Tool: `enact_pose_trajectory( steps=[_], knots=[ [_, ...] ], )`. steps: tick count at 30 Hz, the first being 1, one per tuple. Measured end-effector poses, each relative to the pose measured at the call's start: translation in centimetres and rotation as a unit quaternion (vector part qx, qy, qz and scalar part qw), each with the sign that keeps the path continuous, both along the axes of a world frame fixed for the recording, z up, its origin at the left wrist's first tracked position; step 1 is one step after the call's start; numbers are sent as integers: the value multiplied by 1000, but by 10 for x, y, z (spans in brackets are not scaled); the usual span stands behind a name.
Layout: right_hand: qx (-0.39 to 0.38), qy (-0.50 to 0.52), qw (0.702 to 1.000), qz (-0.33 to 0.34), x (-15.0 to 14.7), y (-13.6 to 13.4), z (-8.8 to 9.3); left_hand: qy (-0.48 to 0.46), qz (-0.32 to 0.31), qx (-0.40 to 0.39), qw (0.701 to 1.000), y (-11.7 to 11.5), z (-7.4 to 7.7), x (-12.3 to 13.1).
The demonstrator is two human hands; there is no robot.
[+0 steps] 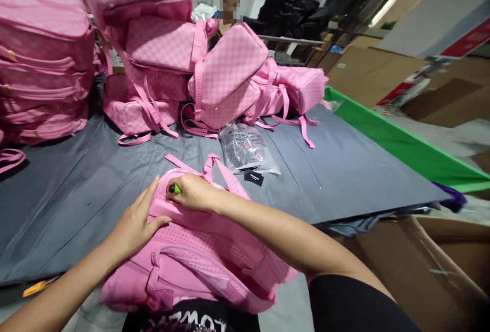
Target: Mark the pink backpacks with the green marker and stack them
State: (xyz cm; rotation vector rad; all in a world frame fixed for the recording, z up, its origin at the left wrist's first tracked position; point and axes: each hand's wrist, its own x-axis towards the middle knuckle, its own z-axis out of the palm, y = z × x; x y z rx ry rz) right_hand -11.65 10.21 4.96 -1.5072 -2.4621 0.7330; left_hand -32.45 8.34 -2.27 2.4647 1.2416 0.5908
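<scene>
A pink backpack [199,260] lies back-side up on the grey table cover [344,169] right in front of me, its mesh padding and straps facing up. My left hand [136,222] rests flat on its upper left edge with fingers stretched out. My right hand [193,193] is closed around a small green-tipped tool [175,188], pressed to the top of the backpack near its carry loop.
Stacks of pink backpacks [42,51] fill the far left and back of the table, more lie tumbled at the back [229,77]. A clear plastic bag [247,151] with a black tag [253,177] lies mid-table. A person sits behind the pile. Cardboard boxes [421,255] stand at right.
</scene>
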Motion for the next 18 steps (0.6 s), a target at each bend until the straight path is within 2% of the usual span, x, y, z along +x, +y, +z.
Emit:
enact_pose_trajectory(
  steps=[4, 11, 18],
  knots=[
    [-6, 10, 997, -77, -6, 2, 2, 3, -6, 23, 1000, 1, 0, 1],
    [-52, 20, 993, -107, -6, 3, -1, 24, -4, 19, 1000, 1, 2, 3],
    [-97, 9, 983, -157, -13, 6, 3, 22, -10, 14, 1000, 5, 2, 4]
  ],
)
